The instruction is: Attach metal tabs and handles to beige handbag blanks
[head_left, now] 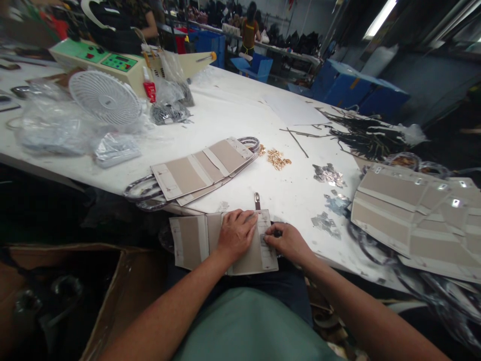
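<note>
A beige bag panel [195, 240] lies spread at the table's front edge, partly over my lap. My left hand [236, 233] rests on its middle with the fingers extended, pressing it down. At the panel's right end, my right hand [283, 240] has thumb and forefinger pinched against the surface. Whatever sits between those fingertips is too small to make out. A dark strap with a metal buckle [257, 199] sticks out beyond the panel's far edge.
More bag panels with wrapped handles lie ahead [188, 175] and in a pile at right [391, 210]. Small gold pieces [277, 159], silver plates [328, 174] and dark strips [364, 135] are scattered about. A white fan [105, 98] and a green-topped machine [101, 57] stand left.
</note>
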`<state>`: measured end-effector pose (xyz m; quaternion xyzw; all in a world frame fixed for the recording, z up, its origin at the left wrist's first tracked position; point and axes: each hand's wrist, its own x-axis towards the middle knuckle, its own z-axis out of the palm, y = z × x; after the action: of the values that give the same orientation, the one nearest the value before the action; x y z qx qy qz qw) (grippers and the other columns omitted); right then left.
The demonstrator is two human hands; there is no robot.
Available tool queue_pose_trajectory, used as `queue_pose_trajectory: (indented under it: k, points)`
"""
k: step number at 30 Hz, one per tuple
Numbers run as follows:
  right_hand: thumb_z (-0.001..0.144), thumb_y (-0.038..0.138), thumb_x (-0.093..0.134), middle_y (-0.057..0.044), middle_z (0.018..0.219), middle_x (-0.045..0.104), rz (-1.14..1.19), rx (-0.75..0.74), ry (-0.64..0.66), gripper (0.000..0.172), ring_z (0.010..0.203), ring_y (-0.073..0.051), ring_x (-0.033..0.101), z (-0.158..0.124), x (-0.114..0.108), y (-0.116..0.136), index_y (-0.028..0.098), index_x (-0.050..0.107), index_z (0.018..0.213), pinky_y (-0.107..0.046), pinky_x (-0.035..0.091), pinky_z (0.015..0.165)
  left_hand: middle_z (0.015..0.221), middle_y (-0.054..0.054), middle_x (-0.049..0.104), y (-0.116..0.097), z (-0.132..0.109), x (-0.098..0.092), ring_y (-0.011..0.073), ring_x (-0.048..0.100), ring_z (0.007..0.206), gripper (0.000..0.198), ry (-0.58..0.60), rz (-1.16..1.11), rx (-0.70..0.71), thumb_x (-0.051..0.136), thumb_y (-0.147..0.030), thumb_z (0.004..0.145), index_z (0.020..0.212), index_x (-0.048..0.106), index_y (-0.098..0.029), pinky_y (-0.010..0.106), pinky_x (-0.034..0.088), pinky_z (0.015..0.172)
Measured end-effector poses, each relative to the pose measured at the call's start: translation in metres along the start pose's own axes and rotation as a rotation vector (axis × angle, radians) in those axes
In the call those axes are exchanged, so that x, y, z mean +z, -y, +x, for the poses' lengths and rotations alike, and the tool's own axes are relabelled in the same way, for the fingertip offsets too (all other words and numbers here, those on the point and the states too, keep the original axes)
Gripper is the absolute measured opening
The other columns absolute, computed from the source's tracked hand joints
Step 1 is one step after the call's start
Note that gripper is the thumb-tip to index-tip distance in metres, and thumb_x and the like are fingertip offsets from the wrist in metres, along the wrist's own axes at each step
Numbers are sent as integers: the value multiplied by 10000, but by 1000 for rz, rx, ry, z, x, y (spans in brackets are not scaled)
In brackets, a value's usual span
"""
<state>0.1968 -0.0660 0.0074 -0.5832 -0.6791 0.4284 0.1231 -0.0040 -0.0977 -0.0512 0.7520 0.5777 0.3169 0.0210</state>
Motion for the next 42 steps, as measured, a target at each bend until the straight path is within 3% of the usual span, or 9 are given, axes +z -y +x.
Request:
queue_pose_trajectory:
  k: [10, 42]
  points:
    - [797, 323, 700, 14, 646, 669, 41, 54, 25, 137, 548, -150, 601, 0, -4, -1, 201, 721, 854, -246, 464, 528, 1381, 57, 686, 0, 0, 1, 298, 541, 1253, 397, 12, -6, -2, 580, -260, 1001, 1383, 671, -313, 519, 445, 1062]
    - [812, 347, 694, -16, 727, 724, 17, 19, -2, 162, 636, -174, 652, 1, -3, 0, 200, 732, 867, -260, 487, 590, 1382, 44, 688, 0, 1, 1, 293, 529, 1251, 367, 8, -13, 1, 566, -273, 1015, 1363, 678, -307, 508, 426, 1061]
